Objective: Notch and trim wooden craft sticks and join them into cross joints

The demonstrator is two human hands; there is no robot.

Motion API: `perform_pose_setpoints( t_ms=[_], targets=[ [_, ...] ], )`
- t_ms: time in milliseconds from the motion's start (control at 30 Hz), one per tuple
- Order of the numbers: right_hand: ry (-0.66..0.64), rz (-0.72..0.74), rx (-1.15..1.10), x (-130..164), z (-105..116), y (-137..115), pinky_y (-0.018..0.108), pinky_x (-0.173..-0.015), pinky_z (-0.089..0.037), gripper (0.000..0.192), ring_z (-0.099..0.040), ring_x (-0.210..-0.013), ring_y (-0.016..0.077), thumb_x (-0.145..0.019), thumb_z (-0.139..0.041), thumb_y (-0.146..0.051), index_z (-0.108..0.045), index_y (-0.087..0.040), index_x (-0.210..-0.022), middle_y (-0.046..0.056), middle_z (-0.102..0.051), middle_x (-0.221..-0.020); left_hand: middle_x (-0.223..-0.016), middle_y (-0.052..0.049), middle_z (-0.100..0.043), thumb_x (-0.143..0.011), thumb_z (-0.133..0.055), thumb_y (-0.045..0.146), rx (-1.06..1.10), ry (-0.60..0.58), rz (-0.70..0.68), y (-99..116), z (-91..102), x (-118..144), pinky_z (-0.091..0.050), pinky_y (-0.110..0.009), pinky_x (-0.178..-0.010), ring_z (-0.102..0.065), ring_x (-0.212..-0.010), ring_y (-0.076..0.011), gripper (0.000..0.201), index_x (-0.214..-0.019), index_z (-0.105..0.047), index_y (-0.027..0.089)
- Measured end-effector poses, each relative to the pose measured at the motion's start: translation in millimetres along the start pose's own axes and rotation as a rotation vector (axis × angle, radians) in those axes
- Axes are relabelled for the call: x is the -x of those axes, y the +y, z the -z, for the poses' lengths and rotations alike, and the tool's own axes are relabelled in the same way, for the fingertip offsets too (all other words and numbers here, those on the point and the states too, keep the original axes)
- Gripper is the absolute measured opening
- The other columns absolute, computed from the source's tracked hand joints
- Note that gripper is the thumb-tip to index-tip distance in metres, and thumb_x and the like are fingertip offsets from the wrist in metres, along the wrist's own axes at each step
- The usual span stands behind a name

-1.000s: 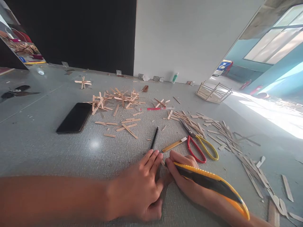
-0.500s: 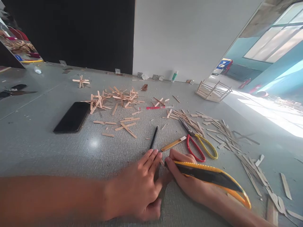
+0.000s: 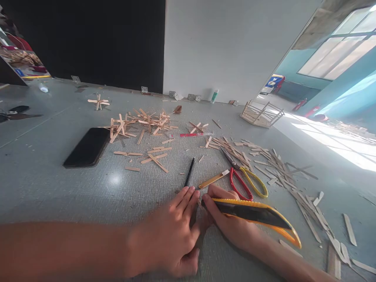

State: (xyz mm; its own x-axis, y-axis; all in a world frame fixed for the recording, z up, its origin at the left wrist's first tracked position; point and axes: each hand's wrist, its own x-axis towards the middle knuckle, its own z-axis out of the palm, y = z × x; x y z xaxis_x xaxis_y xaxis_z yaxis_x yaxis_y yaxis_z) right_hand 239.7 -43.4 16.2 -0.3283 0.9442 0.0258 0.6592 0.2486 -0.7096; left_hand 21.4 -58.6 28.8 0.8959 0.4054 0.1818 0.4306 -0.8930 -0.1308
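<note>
My left hand [image 3: 176, 231] presses down on the table, fingers close together, pinning a small wooden craft stick [image 3: 199, 204] that is mostly hidden beneath them. Close against it on the right, my right hand [image 3: 232, 225] grips a yellow and black utility knife [image 3: 255, 213] like a pen. The knife's tip meets the stick beside the left fingertips; the blade itself is hidden. Just beyond the left fingers lies a black pen [image 3: 190, 172]. A slim yellow tool with a pale end [image 3: 213, 179] rests beyond the right fingers, near scissors [image 3: 241, 178] with red and yellow handles.
Loose craft sticks [image 3: 276, 168] spread across the right side. Several star-shaped stick assemblies [image 3: 149, 121] stand further back. A black phone [image 3: 87, 147] lies on the left. A wooden stick frame [image 3: 261, 114] and a glue tube [image 3: 214, 96] are near the back panel [image 3: 229, 47].
The knife's rear end has swung slightly left and up with my right hand. My left hand keeps its place on the stick. The whole view has shifted a little.
</note>
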Motion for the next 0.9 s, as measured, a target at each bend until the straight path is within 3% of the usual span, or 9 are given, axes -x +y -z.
perform_pose_setpoints(
  t_ms=[167, 267, 333, 433, 567, 667, 733, 900],
  targets=[
    [0.061, -0.004, -0.072, -0.6, 0.6, -2.5, 0.027, -0.056, -0.036, 0.043, -0.043, -0.056, 0.0126, -0.105, -0.046, -0.05, -0.047, -0.024, -0.071, -0.006, -0.048, -0.061, -0.139, -0.032, -0.061, -0.097, -0.051, 0.045, 0.001, 0.068, 0.045, 1.0, -6.9, 4.3, -0.034, -0.051, -0.117, -0.057, -0.134, -0.0434, 0.059, -0.137, -0.057, 0.002],
    [0.148, -0.018, -0.152, -0.7, 1.7, -1.2, 0.027, -0.053, -0.037, 0.04, -0.044, -0.053, 0.0125, -0.104, -0.049, -0.05, -0.05, -0.024, -0.073, -0.006, -0.051, -0.059, -0.129, -0.022, -0.071, -0.099, -0.052, 0.02, -0.029, 0.147, 0.081, -1.7, -6.4, 6.1, -0.041, -0.045, -0.112, -0.066, -0.123, -0.0334, 0.039, -0.133, -0.061, 0.003],
    [0.187, -0.028, -0.179, -0.1, 2.3, 0.9, 0.027, -0.052, -0.037, 0.039, -0.045, -0.053, 0.0128, -0.103, -0.051, -0.049, -0.051, -0.024, -0.073, -0.005, -0.052, -0.06, -0.113, -0.013, -0.076, -0.094, -0.053, 0.005, 0.051, 0.1, 0.126, -5.4, -2.7, 5.1, -0.048, -0.04, -0.102, -0.069, -0.106, -0.0267, 0.03, -0.12, -0.068, 0.008],
    [0.2, -0.033, -0.195, 1.2, 3.3, 2.9, 0.026, -0.052, -0.038, 0.038, -0.045, -0.055, 0.0133, -0.103, -0.052, -0.048, -0.053, -0.023, -0.074, -0.004, -0.053, -0.06, -0.101, -0.009, -0.072, -0.085, -0.06, 0.002, 0.261, -0.005, 0.254, -9.8, 2.8, 2.0, -0.052, -0.04, -0.089, -0.066, -0.092, -0.0259, 0.02, -0.096, -0.069, 0.015],
    [0.227, -0.026, -0.239, 2.1, 5.1, 1.4, 0.026, -0.051, -0.039, 0.039, -0.045, -0.053, 0.0132, -0.102, -0.052, -0.05, -0.054, -0.023, -0.074, -0.004, -0.052, -0.058, -0.094, -0.005, -0.067, -0.09, -0.051, 0.005, 0.616, 0.006, 0.421, -11.1, 16.9, -0.5, -0.052, -0.034, -0.078, -0.063, -0.082, -0.0214, 0.016, -0.089, -0.059, 0.019],
    [0.228, -0.032, -0.284, 1.8, 5.8, 1.1, 0.025, -0.046, -0.036, 0.039, -0.042, -0.05, 0.0123, -0.102, -0.052, -0.052, -0.053, -0.024, -0.075, -0.005, -0.049, -0.058, -0.075, 0.002, -0.061, -0.103, -0.04, 0.021, 1.056, -0.003, 0.631, -14.6, 43.7, -2.1, -0.044, -0.023, -0.059, -0.055, -0.063, -0.014, 0.016, -0.09, -0.05, 0.022],
    [0.215, -0.054, -0.313, 1.4, 5.7, 2.1, 0.025, -0.045, -0.036, 0.039, -0.042, -0.049, 0.0119, -0.102, -0.053, -0.052, -0.053, -0.024, -0.076, -0.005, -0.049, -0.059, -0.073, 0.005, -0.06, -0.104, -0.044, 0.03, 1.294, -0.02, 0.678, -18.8, 64.1, -2.8, -0.043, -0.021, -0.057, -0.053, -0.061, -0.012, 0.015, -0.092, -0.048, 0.023],
    [0.2, -0.079, -0.295, 0.7, 5.8, 2.8, 0.025, -0.046, -0.039, 0.039, -0.045, -0.05, 0.0122, -0.102, -0.052, -0.051, -0.052, -0.024, -0.075, -0.004, -0.051, -0.061, -0.075, 0.004, -0.062, -0.103, -0.05, 0.044, 1.471, 0.033, 0.729, -26.4, 90.8, 0.6, -0.04, -0.019, -0.053, -0.049, -0.057, -0.0099, 0.023, -0.097, -0.052, 0.022]
  ],
)
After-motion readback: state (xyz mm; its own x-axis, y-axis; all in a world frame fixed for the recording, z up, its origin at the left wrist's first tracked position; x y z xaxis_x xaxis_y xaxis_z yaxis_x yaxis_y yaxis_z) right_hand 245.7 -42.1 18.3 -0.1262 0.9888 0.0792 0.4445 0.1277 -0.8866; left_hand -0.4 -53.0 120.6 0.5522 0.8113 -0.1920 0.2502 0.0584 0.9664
